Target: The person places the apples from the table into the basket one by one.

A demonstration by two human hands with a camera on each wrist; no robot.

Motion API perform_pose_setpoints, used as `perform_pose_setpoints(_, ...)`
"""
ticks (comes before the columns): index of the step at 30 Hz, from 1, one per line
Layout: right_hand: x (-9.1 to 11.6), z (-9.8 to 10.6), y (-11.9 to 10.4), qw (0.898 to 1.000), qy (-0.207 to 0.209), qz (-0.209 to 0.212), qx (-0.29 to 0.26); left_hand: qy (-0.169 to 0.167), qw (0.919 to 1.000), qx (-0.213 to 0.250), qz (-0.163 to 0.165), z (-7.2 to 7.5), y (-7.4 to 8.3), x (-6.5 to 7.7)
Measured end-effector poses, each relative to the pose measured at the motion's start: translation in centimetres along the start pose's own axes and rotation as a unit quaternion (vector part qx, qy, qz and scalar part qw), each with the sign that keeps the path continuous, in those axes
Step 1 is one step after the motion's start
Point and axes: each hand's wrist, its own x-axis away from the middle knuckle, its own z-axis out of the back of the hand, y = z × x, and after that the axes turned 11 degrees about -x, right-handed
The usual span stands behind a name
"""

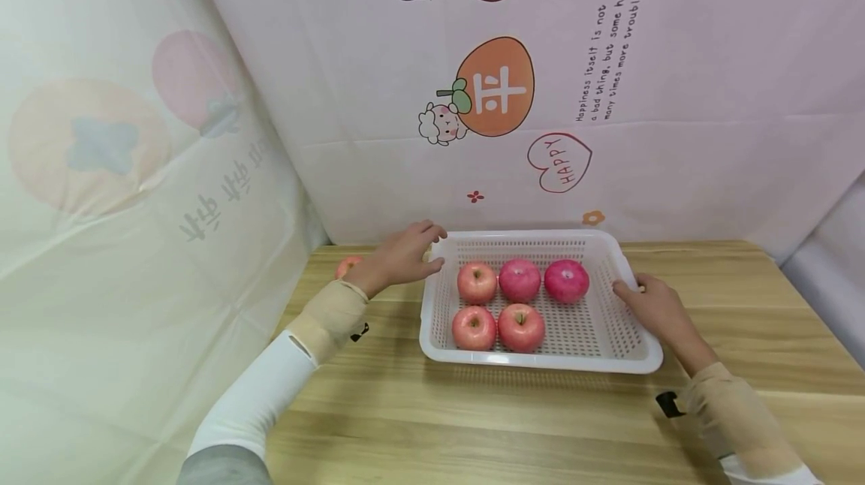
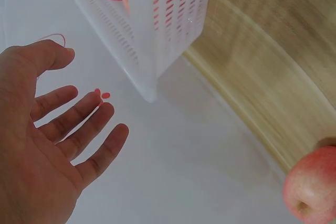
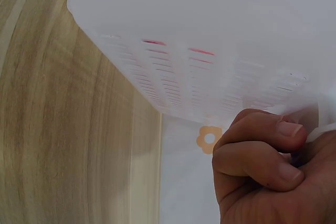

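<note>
A white perforated plastic basket (image 1: 541, 362) stands on the wooden table with several apples in it. Three lie along its back row: a yellowish-red apple (image 1: 477, 282), a pink apple (image 1: 519, 280) and a deep pink apple (image 1: 567, 281). Two reddish apples (image 1: 521, 329) sit in front of them. My right hand (image 1: 657, 311) grips the basket's right rim, thumb over the edge and fingers curled outside. My left hand (image 1: 404, 254) hovers at the back left corner, fingers spread and apart from the basket in the left wrist view. Another apple (image 2: 313, 186) lies on the table, partly hidden behind my left wrist in the head view.
The wooden table (image 1: 378, 402) reaches back to a white printed cloth (image 1: 378, 177) hanging behind it. A second pale cloth (image 1: 135, 305) hangs along the left side. Dark strap ends (image 1: 669, 404) stick out from the wrist bands.
</note>
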Motion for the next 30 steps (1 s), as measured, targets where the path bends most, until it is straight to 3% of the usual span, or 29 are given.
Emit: perform_pose_setpoints(30,-0.1,0.1,0.2,1.0,0.0,0.004,-0.001,0.013,0.9985,0.016,0.05,-0.3,-3.3,1.9)
